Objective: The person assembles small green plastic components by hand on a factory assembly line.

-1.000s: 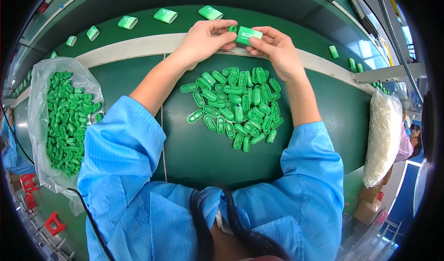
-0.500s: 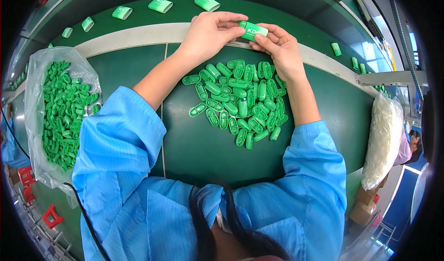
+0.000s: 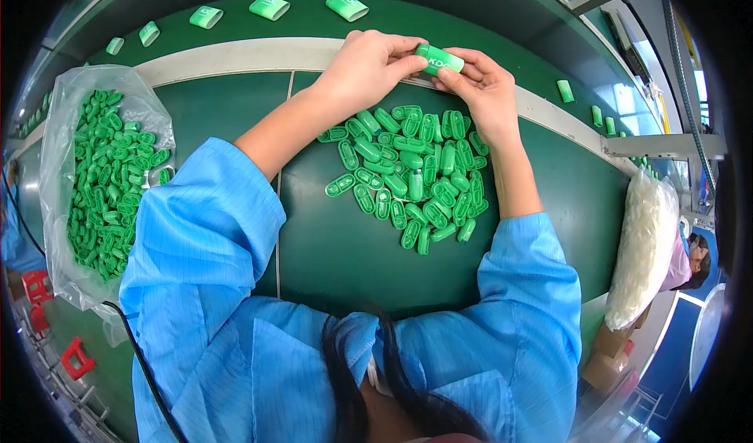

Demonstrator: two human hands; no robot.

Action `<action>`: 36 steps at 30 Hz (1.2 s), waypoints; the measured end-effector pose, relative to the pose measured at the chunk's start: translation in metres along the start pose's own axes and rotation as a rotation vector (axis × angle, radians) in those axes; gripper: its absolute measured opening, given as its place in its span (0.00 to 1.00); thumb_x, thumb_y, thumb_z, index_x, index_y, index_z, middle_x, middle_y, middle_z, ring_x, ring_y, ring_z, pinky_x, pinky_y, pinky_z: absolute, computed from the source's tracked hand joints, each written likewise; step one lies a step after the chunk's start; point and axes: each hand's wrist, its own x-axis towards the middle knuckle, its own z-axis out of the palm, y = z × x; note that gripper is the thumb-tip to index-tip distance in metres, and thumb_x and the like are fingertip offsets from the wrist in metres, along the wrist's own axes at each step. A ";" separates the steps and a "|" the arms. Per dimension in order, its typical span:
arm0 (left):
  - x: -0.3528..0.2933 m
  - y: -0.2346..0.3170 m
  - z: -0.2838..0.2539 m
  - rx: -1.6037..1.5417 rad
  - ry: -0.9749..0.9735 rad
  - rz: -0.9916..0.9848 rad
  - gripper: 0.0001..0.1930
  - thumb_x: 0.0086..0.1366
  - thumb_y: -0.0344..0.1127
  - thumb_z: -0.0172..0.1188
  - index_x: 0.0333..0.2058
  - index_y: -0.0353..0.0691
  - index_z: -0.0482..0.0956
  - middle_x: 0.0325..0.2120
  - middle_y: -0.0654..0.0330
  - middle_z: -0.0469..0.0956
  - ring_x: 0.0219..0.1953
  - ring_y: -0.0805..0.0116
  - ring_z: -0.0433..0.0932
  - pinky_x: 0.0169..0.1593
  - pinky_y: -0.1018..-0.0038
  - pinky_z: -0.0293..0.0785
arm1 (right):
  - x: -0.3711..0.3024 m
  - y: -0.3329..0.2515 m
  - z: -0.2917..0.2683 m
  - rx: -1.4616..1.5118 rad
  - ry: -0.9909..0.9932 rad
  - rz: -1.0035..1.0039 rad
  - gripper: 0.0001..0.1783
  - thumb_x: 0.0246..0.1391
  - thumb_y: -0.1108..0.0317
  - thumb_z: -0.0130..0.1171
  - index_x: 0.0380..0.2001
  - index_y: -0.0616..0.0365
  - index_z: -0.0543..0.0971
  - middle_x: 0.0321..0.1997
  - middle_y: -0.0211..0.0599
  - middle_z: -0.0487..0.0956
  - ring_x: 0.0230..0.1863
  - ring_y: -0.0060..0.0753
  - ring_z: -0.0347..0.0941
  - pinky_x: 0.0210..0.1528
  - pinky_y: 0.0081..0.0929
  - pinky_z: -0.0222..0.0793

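Both my hands hold one small green casing (image 3: 445,61), a flattened tube with white print, above the pale rail at the table's far edge. My left hand (image 3: 359,72) pinches its left end, where a darker green end cap (image 3: 424,50) shows. The thumb and fingers of my right hand (image 3: 488,91) grip its right part. Whether the cap is fully seated I cannot tell. Just nearer to me, a loose pile of green oval caps (image 3: 416,184) lies on the dark green table (image 3: 353,266), some hollow side up, others rounded side up.
Beyond the pale rail (image 3: 235,60), similar green casings (image 3: 347,6) lie spaced out on a green belt (image 3: 310,31). A clear plastic bag (image 3: 59,231) full of green caps stands at left. To the right are a bag of whitish pieces (image 3: 643,247), a metal bracket (image 3: 667,145) and another person (image 3: 681,264).
My hands and the casing have shifted slightly right and nearer to me, and the casing is tilted more, its right end lower. Both hands keep their grip.
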 end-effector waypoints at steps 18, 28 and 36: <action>-0.014 0.007 0.021 0.433 0.210 0.315 0.16 0.57 0.28 0.51 0.43 0.23 0.67 0.23 0.43 0.74 0.25 0.49 0.75 0.28 0.63 0.72 | -0.006 -0.001 0.009 -0.016 0.064 -0.033 0.16 0.46 0.79 0.58 0.41 0.68 0.73 0.33 0.40 0.78 0.31 0.23 0.74 0.37 0.18 0.72; 0.001 0.003 0.024 0.490 0.214 0.234 0.16 0.55 0.30 0.49 0.41 0.25 0.68 0.24 0.44 0.74 0.26 0.47 0.75 0.32 0.61 0.73 | -0.002 0.002 0.020 -0.102 0.244 -0.232 0.14 0.45 0.78 0.58 0.39 0.69 0.74 0.31 0.41 0.78 0.28 0.22 0.75 0.31 0.17 0.73; 0.072 -0.037 -0.020 0.644 0.234 0.226 0.15 0.54 0.37 0.52 0.38 0.36 0.76 0.32 0.51 0.77 0.37 0.53 0.75 0.45 0.67 0.70 | 0.021 0.009 -0.017 -0.490 0.349 -0.237 0.18 0.48 0.63 0.58 0.41 0.62 0.75 0.37 0.39 0.78 0.37 0.25 0.75 0.40 0.21 0.70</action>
